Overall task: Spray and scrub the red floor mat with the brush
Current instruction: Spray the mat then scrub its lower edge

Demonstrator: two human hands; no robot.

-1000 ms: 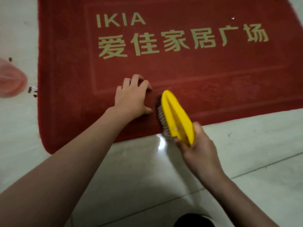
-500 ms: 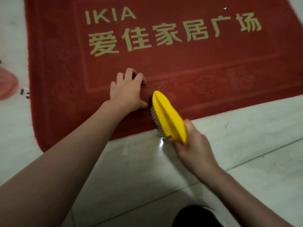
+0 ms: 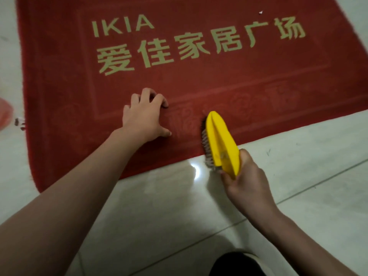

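The red floor mat with pale lettering lies on pale floor tiles and fills the upper part of the view. My left hand presses down on the mat near its front edge, fingertips bent against the pile. My right hand grips the rear end of a yellow scrub brush. The brush lies across the mat's front edge with its bristles on the mat and its tail over the tiles. A gap of bare mat separates the brush from my left thumb.
Glossy pale tiles with grout lines cover the floor in front of the mat. A pink object shows at the left edge, with small dark specks beside the mat's left border. Something dark sits at the bottom edge.
The brush has moved right, away from my left thumb, which it was almost touching. My left hand keeps its place on the mat.
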